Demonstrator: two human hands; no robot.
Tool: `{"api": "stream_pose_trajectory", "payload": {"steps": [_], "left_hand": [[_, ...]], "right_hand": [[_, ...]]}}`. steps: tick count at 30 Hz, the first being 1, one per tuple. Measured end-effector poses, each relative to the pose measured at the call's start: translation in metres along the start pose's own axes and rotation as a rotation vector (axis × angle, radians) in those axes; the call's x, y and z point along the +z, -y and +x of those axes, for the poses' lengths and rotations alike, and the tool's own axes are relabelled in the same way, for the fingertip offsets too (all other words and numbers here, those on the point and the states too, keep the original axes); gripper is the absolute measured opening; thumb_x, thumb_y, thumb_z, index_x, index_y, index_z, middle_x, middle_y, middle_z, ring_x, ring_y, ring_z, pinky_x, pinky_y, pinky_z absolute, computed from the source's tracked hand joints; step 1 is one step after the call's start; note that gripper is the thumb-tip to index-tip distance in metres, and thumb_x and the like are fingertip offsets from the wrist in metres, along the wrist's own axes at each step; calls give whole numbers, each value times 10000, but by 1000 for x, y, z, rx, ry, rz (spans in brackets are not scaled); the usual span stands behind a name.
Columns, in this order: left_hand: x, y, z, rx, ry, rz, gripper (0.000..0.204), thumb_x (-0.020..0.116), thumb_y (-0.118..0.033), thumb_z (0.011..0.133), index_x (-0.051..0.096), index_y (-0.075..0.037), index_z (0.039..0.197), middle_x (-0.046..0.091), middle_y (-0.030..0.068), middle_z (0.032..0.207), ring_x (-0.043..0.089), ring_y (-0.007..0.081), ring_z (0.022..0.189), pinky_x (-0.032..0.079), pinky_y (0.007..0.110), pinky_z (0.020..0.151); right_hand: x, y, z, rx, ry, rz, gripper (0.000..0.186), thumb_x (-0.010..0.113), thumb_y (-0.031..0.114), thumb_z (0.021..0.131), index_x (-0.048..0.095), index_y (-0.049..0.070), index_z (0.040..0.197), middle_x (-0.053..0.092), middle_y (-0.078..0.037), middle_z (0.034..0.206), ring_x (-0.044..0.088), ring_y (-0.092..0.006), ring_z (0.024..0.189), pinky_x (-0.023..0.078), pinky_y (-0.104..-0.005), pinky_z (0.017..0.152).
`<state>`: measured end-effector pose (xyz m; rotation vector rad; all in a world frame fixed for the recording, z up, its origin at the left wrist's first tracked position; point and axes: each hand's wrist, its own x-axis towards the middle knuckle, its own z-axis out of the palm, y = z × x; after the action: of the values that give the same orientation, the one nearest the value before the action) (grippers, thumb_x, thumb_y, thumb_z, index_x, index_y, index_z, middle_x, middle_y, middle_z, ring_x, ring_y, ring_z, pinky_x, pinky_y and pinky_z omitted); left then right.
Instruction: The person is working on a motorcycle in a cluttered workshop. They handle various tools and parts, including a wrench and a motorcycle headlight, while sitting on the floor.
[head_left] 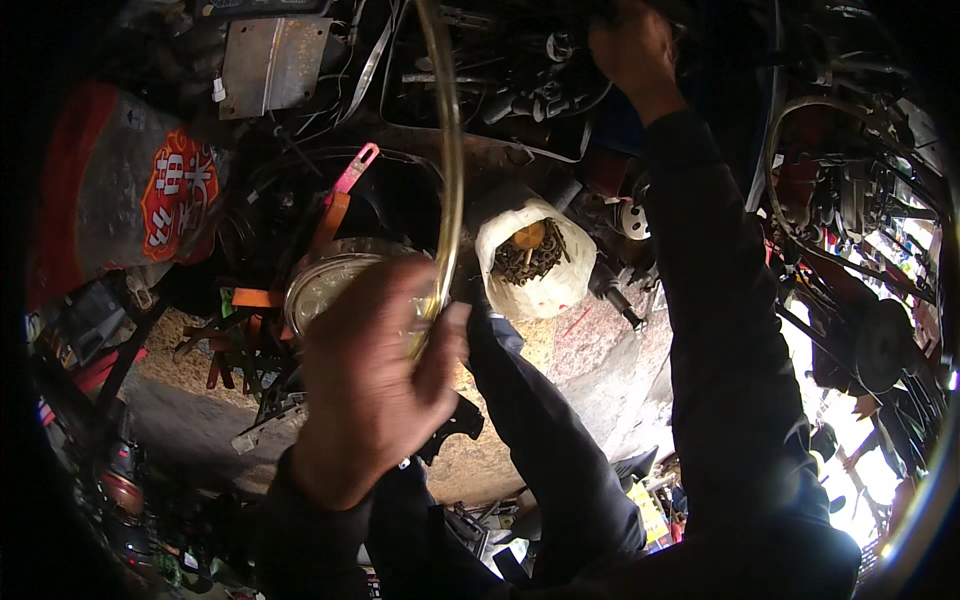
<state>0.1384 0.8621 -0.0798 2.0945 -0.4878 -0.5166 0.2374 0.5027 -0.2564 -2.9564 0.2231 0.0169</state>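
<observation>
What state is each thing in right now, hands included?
Yellowish tube: curved, held, running out past the top edge.
Left hand: blurred, grip closed on the tube.
Right hand: reaching far forward, fingers shadowed, grip unclear.
White container: open, partly filled with small dark pieces.
Red sack: whether open or closed, can't tell.

A pale strip of floor (pixel 615 375) gives a hand room to pass between the dark trouser leg (pixel 545 425) and the right sleeve (pixel 715 300), up to the white container (pixel 548 294) blocking its far end. The clear hose (pixel 450 140) rises from the left hand (pixel 370 375) like a bar, and dark metal parts (pixel 545 100) crowd the right hand (pixel 638 60).
</observation>
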Motion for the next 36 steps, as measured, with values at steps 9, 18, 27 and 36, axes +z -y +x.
{"api": "stream_pose_trajectory", "payload": {"steps": [9, 18, 27, 36], "left_hand": [[24, 16, 27, -109, 168, 579, 609, 666, -313, 887, 468, 47, 1337, 488, 292, 1342, 482, 419, 1269, 393, 468, 1075], [-33, 99, 77, -507, -183, -163, 652, 706, -358, 871, 500, 106, 1279, 628, 203, 1212, 605, 291, 1129, 435, 373, 999], [-30, 124, 123, -488, -99, -130, 525, 645, -394, 881, 588, -29, 1254, 596, 135, 1260, 537, 252, 1204, 384, 353, 1013], [3, 144, 163, -444, 179, -25, 347, 642, -295, 905, 628, -57, 1156, 635, 71, 1120, 597, 234, 1086, 439, 335, 960]], "right_hand": [[-24, 28, -12, 237, 86, 136, 210, 633, 159, 846, 598, 29, 1007, 536, -189, 840, 498, -404, 757, 373, -558, 666], [41, -8, -7, 30, -223, 101, 310, 617, 151, 816, 623, 18, 1095, 611, -253, 971, 567, -459, 886, 480, -574, 769], [79, 0, -22, 67, 228, -17, 428, 614, 373, 911, 586, 112, 1249, 662, -159, 1104, 610, -379, 1038, 509, -531, 874], [122, -3, -61, 229, 444, 704, 431, 700, 338, 886, 610, 135, 1256, 628, -113, 1238, 592, -285, 1091, 465, -459, 969]]}}
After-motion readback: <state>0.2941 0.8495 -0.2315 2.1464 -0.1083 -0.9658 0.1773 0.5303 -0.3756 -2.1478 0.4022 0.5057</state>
